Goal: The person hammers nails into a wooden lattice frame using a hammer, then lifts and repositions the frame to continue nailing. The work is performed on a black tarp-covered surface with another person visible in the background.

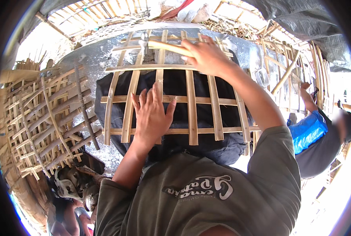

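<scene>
A lattice of split bamboo slats (191, 106) lies before me, several long strips crossed by thinner ones. My left hand (154, 114) rests on it with fingers spread, over a long slat and the middle crosspiece. In my right hand (207, 55) is a hammer (169, 48), gripped by its pale wooden handle. The metal head points left, over the far end of the lattice near its far crosspieces. Whether the head touches a slat I cannot tell. Black cloth (175, 84) is spread under the lattice, across my lap and the silvery sheet.
Stacked bamboo lattices (45, 118) stand at the left. A silvery sheet (77, 59) covers the surface ahead. Another person in dark clothing (321, 145) with blue plastic sits at the right, beside upright bamboo poles (319, 70). A bare leg shows at the lower left.
</scene>
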Motion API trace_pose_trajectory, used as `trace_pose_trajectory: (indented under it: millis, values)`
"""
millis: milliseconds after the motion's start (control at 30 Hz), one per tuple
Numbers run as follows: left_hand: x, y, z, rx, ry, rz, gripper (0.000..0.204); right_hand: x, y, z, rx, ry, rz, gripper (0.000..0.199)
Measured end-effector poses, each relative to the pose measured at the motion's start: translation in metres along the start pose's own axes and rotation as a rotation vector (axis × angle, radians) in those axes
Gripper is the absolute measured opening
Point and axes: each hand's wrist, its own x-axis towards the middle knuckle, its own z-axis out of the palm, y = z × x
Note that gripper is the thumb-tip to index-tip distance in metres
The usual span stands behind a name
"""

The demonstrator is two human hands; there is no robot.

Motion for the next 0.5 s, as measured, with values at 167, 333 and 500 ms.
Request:
trace_pose_trajectory:
  millis: [167, 333, 500]
  values:
    - [-0.001, -0.002, 0.001, -0.048, 0.020, 0.011, 0.061, -0.068, 0.030, -0.026, 0.084, 0.184, 0.090, 0.032]
    - [0.002, -0.005, -0.004, -0.157, -0.003, -0.032, 0.060, -0.148, 0.048, -0.037, 0.588, 0.199, 0.434, 0.029]
    - [0.009, -0.022, -0.007, -0.260, 0.127, 0.034, 0.054, -0.212, 0.063, -0.027, 0.969, 0.371, 0.383, 0.041]
